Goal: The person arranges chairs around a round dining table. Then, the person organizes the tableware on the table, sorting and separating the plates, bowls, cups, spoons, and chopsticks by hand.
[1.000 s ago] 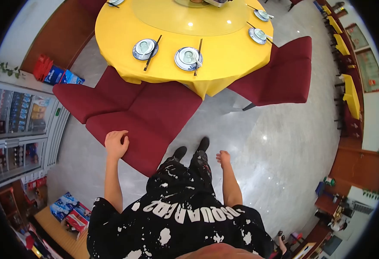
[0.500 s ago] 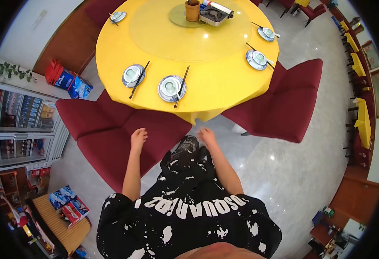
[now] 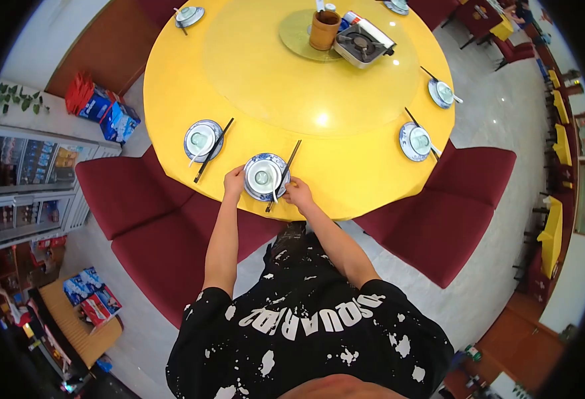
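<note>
A blue-and-white plate (image 3: pixel 253 192) lies at the near edge of the round table, carrying a white bowl (image 3: pixel 270 167) with a small clear glass (image 3: pixel 262 177) in it. My left hand (image 3: pixel 234 182) grips the plate's left rim, fingers closed. On the opposite side, my right hand (image 3: pixel 298 192) pinches the rim close to the chopsticks (image 3: pixel 292 158). These dark chopsticks slant across the plate's right side. A white spoon (image 3: pixel 275 193) leans over the near rim.
The yellow tablecloth (image 3: pixel 346 159) hangs over the table edge. Another place setting (image 3: pixel 200 141) lies to the left, and one more setting (image 3: pixel 415 141) to the right. A portable gas stove (image 3: pixel 362 46) and a brown cup (image 3: pixel 324 30) stand farther back. Dark red chairs (image 3: pixel 439 206) flank me.
I have come closer to the table. Both hands have moved forward from above the floor and chair, and now hold the near plate by its two sides.
</note>
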The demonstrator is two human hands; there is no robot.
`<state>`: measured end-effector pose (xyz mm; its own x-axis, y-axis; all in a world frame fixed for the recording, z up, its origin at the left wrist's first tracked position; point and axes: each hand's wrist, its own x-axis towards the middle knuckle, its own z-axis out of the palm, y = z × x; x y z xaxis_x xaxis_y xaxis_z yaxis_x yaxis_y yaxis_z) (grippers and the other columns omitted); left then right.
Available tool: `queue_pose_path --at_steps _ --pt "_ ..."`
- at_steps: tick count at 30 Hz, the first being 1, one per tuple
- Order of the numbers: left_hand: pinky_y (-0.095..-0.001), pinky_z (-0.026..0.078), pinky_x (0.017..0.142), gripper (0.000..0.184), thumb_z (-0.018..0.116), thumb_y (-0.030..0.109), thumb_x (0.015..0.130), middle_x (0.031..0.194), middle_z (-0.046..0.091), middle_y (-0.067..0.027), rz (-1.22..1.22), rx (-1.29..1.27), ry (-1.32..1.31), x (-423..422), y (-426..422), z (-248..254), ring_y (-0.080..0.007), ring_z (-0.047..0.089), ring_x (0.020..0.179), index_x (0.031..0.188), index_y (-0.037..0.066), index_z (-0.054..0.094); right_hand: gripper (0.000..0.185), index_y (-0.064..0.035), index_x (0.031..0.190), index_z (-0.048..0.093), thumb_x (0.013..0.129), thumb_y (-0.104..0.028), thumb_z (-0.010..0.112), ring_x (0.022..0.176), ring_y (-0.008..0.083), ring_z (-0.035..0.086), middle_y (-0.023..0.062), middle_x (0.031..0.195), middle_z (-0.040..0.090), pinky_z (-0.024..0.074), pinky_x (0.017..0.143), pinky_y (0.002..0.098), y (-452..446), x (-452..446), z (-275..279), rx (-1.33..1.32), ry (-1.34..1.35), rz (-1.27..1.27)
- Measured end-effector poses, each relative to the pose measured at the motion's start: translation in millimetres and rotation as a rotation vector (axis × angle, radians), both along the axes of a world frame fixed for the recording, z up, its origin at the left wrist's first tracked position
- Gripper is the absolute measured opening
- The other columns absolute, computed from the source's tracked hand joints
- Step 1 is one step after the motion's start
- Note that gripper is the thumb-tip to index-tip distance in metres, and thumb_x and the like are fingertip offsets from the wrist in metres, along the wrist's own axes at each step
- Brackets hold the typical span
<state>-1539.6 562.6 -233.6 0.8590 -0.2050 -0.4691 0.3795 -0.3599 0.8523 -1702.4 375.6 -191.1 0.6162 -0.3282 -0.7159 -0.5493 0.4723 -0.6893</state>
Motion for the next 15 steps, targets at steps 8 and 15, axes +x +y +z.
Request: queue_pose_path --at_steps 8,15 --pt "-0.0278 0.052 0.083 0.029 0.057 0.004 0.093 0.109 0.071 -0.013 0.066 0.019 -0.003 -12.8 -9.2 31.9 -0.0169 0.067 0.094 0.119 -0.005 0.067 0.028 0.0017 0.117 0.065 0.092 -0.011 0.062 0.061 0.018 0.069 0.0132 0.077 0.07 0.0561 0.057 0.0306 -11.4 9.5 0.1 -0.397 -0.014 0.124" --pt "-0.0293 0.051 0.087 0.029 0.058 0.004 0.092 0.108 0.072 -0.0153 0.033 0.055 -0.096 8.0 -55.8 65.4 -0.0192 0.068 0.095 0.118 -0.003 0.068 0.029 -0.0049 0.113 0.069 0.087 -0.017 0.064 0.066 0.0258 0.07 0.0148 0.073 0.069 0.0535 0.065 0.0373 -53.8 24.7 31.5 -0.496 -0.013 0.061"
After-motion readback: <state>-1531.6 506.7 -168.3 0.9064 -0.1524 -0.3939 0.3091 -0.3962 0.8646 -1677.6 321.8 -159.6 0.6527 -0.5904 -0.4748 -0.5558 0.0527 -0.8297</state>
